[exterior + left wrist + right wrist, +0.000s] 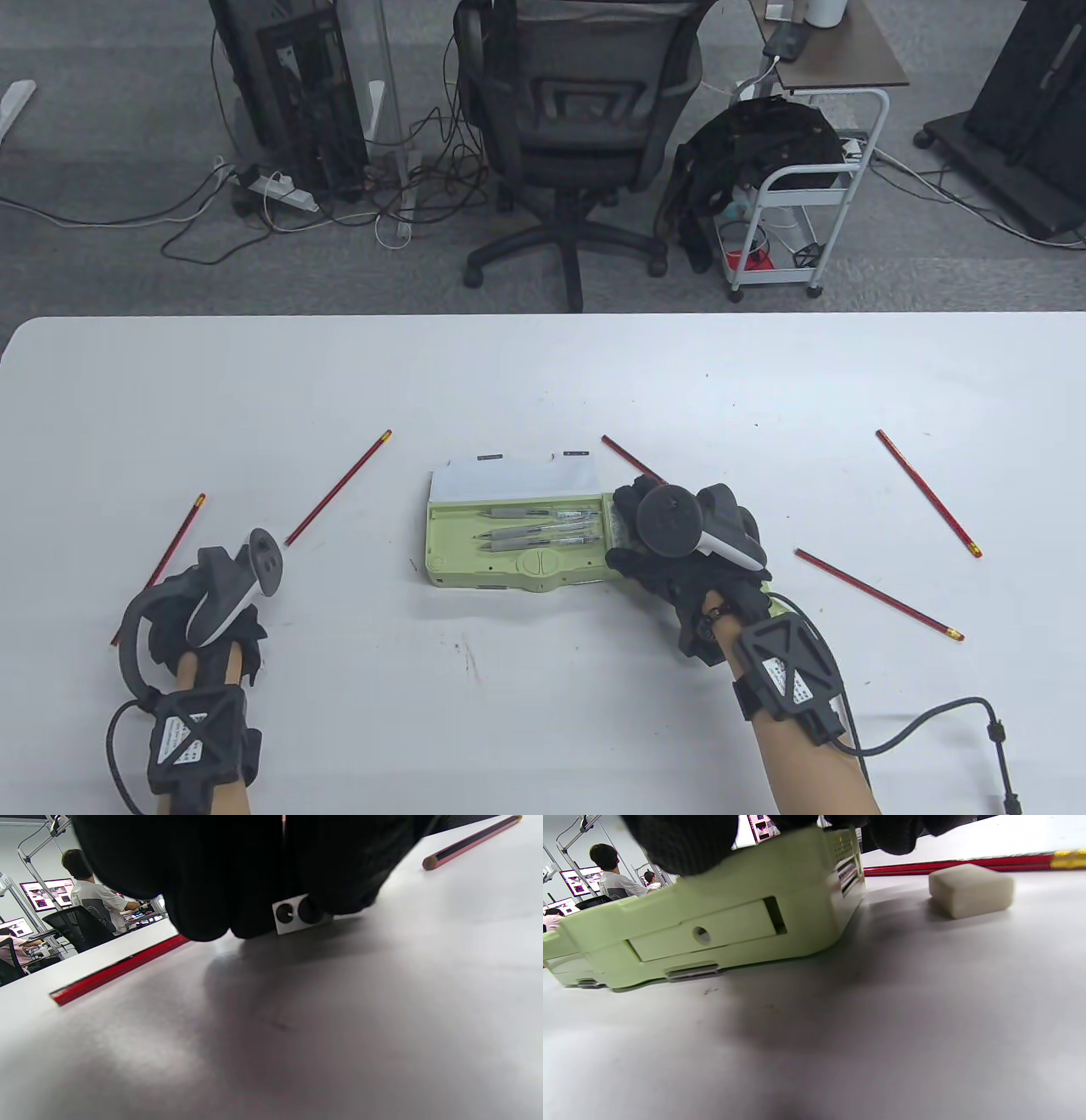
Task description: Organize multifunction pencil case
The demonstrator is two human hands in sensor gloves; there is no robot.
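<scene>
The light green pencil case (517, 570) lies open at the table's middle with its white-lined lid (513, 481) folded back. Three grey pens (539, 535) lie in its tray. My right hand (626, 533) grips the case's right end; in the right wrist view the fingers (683, 840) lie on the case's (712, 929) top edge. My left hand (216, 607) rests on the table at the lower left. In the left wrist view its curled fingers (203, 878) hold a small white two-hole sharpener (297, 914) against the table. Several red pencils lie loose.
Red pencils lie left of the left hand (159, 564), left of the case (339, 486), behind the right hand (632, 458) and at the right (929, 492) (878, 594). A beige eraser (971, 889) sits by the case's right end. An office chair (577, 127) stands beyond the table.
</scene>
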